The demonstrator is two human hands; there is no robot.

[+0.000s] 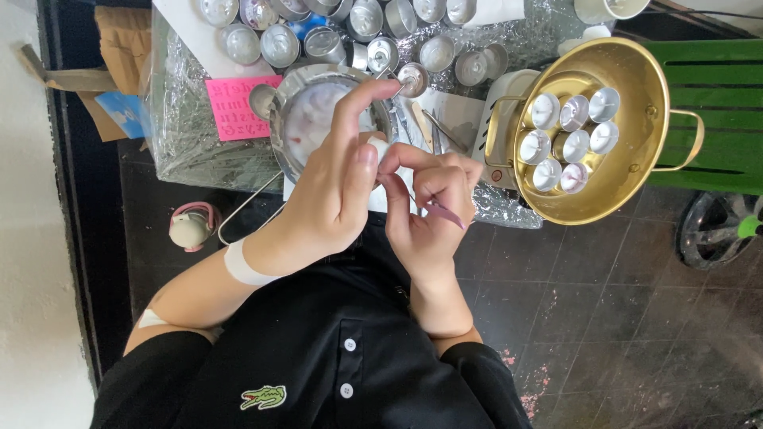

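My left hand and my right hand meet over the near edge of a foil-covered table. Between my left thumb and fingers sits a small white lump, and my right fingertips touch it too. My left index finger stretches up toward a small round metal cup. A thin mauve stick is tucked in my right hand. Just behind my hands stands a metal bowl with pale pinkish white stuff inside. White bandages wrap my left wrist and forearm.
A gold two-handled pan holding several small filled metal cups sits on a white heater at the right. Many empty metal cups crowd the table's far side. A pink note lies left. A green bench and dark tiled floor lie right.
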